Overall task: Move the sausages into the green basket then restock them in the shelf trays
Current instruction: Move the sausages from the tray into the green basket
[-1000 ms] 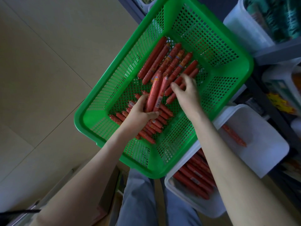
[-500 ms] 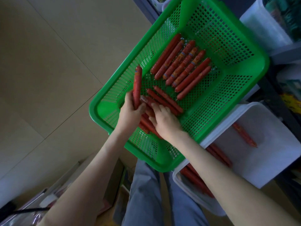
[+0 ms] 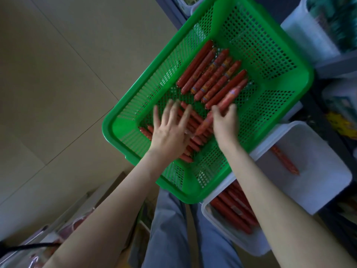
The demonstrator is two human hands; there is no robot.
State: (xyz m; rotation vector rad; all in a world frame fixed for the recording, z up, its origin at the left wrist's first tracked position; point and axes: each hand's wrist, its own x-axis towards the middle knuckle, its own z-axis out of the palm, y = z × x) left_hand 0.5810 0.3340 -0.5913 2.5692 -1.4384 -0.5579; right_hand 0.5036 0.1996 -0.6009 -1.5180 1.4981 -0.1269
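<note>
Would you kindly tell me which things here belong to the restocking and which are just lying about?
Job: green basket, sausages, held sausage, right hand, left hand, white tray.
Lying about: tub of green packets, yellow packet.

No legible text, sausages (image 3: 212,74) in the green basket (image 3: 110,128) carry orange and blue printed bands, characters too blurred to read, yellow tag (image 3: 340,123) at the shelf's right edge, markings illegible, green packaging (image 3: 333,20) top right, print unreadable.
</note>
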